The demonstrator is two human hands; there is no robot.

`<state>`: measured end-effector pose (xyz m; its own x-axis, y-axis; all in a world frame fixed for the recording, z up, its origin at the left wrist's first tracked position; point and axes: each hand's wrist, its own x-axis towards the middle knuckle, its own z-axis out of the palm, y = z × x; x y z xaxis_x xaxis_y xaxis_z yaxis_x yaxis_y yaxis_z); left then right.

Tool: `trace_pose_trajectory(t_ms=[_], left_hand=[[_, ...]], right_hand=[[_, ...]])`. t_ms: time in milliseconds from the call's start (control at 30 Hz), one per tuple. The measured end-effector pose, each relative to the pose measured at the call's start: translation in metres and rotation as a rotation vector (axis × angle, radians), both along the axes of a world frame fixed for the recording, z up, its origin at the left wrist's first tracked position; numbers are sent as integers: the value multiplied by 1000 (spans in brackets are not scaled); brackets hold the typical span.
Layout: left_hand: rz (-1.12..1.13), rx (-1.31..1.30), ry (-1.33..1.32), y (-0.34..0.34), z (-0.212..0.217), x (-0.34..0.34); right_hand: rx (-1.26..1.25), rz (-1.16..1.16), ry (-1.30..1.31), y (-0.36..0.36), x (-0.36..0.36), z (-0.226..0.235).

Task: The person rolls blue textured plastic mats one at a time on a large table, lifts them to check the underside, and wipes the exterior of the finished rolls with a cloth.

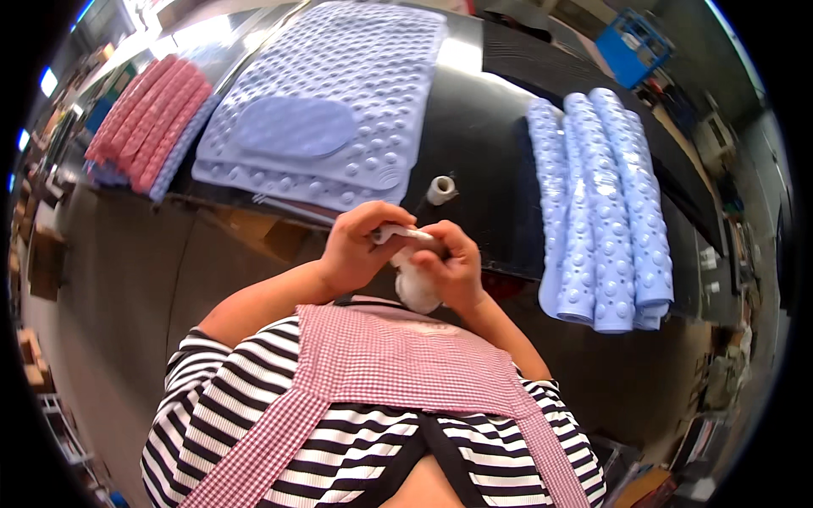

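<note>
Both hands are close together in front of my apron, just off the near edge of the dark table. My left hand (pixel 359 247) is closed, its fingers pinching one end of a white, soft-looking strip. On the other side, my right hand (pixel 455 267) is closed around the same white bundle (pixel 417 286), which hangs down between the hands and looks like bunched film or cloth. Its exact kind I cannot make out. Just beyond my fingers, a small whitish roll with a hollow core (pixel 441 190) stands on the table.
Light blue bubbled bath mats (pixel 339 63) lie flat in a stack at the back left, an oval blue piece (pixel 296 127) on top. Rolled blue mats (pixel 605 212) rest at the right. Pink rolled mats (pixel 152 118) sit far left. A blue crate (pixel 633 46) is behind.
</note>
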<state>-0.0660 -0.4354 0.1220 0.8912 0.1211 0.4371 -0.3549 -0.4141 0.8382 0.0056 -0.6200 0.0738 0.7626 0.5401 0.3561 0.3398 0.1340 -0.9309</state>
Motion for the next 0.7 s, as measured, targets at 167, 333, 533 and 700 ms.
trace_pose_trajectory(t_ms=[167, 333, 533, 700], left_hand=[[-42, 290, -233, -5, -2, 32], [-160, 360, -425, -31, -2, 77], [-237, 230, -514, -74, -8, 142], [-416, 173, -656, -99, -7, 185]], right_hand=[[56, -126, 85, -11, 10, 17], [31, -366, 73, -25, 22, 8], [459, -481, 355, -38, 47, -7], [455, -642, 253, -38, 42, 17]])
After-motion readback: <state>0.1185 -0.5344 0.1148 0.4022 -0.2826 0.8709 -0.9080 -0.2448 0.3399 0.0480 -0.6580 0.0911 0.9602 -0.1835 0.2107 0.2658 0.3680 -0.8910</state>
